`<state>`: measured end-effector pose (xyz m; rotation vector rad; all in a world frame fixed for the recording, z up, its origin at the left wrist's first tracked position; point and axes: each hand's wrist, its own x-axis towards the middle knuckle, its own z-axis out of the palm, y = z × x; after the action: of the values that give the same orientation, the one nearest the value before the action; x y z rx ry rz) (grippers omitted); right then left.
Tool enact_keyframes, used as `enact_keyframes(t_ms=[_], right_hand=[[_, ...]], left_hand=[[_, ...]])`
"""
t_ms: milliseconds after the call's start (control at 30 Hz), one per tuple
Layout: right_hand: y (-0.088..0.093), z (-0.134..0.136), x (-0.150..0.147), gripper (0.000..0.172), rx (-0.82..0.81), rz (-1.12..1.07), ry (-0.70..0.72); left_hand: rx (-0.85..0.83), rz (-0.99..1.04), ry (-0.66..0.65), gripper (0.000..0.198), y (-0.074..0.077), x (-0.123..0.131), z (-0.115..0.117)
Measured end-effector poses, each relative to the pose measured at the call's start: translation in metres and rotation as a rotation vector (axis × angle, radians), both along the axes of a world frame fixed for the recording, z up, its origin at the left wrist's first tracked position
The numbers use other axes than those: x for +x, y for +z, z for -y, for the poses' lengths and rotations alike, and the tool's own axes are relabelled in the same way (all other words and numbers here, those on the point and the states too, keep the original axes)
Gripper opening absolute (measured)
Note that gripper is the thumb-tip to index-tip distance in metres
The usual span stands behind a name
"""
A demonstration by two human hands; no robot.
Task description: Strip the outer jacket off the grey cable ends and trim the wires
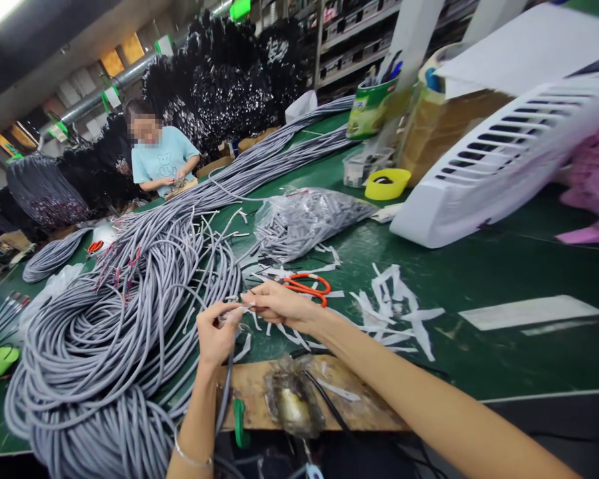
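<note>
Both hands meet over the front of the bench. My left hand (217, 336) is closed around the end of a grey cable (225, 389), which hangs down from it past the wooden board. Pinched fingers of my right hand (274, 306) touch the thin, pale tip of that same cable; the tip itself is small and partly covered by fingers. Just behind my right hand lie orange-handled scissors (309, 285). To the left a big coiled heap of grey cables (94, 332) fills the bench, some ends showing red and white wires.
White strips (397, 306) are scattered to the right. A plastic bag of grey pieces (309, 223), a yellow tape roll (387, 184) and a white slotted cover (479, 159) stand farther back. A wooden board (249, 386) sits at the front edge. Another person (164, 159) works across the bench.
</note>
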<state>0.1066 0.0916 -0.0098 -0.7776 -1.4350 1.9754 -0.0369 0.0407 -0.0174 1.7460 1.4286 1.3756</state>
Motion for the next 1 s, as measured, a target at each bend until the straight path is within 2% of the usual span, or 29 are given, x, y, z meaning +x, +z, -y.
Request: enact_keyframes(t_ms=[67,100,200,267,433,500,600,700,867,1000], right_hand=[[0.000,0.003,-0.004,0.042,0.045,-0.012,-0.042],[0.000,0.005,-0.005,0.042,0.117,-0.003,-0.105],[-0.001,0.008,-0.008,0.042,0.446,0.047,-0.352],[0.000,0.009,-0.006,0.042,0.611,0.070,-0.440],[0.002,0.009,-0.001,0.032,0.720,0.153,-0.630],[0.003,0.010,-0.001,0.030,0.719,0.188,-0.597],[0.003,0.015,-0.005,0.033,0.723,0.214,-0.435],[0.001,0.020,-0.009,0.030,0.709,0.246,-0.343],[0.000,0.020,-0.010,0.030,0.633,0.265,-0.295],[0.001,0.019,-0.011,0.030,0.512,0.247,-0.282]], left_hand=[[-0.007,0.069,0.032,0.024,-0.002,0.000,-0.001],[-0.003,0.096,0.060,0.024,-0.003,0.000,-0.001],[0.003,0.152,0.154,0.024,-0.006,0.001,-0.002],[0.006,0.199,0.215,0.025,-0.007,0.000,-0.003],[0.010,0.219,0.278,0.025,-0.009,-0.002,-0.004],[0.019,0.194,0.289,0.024,-0.008,-0.001,-0.003],[0.048,0.171,0.322,0.022,-0.005,0.002,-0.001],[0.074,0.136,0.326,0.020,-0.002,0.005,0.000],[0.119,0.070,0.313,0.018,-0.001,0.007,0.002],[0.140,0.033,0.295,0.018,-0.001,0.007,0.003]])
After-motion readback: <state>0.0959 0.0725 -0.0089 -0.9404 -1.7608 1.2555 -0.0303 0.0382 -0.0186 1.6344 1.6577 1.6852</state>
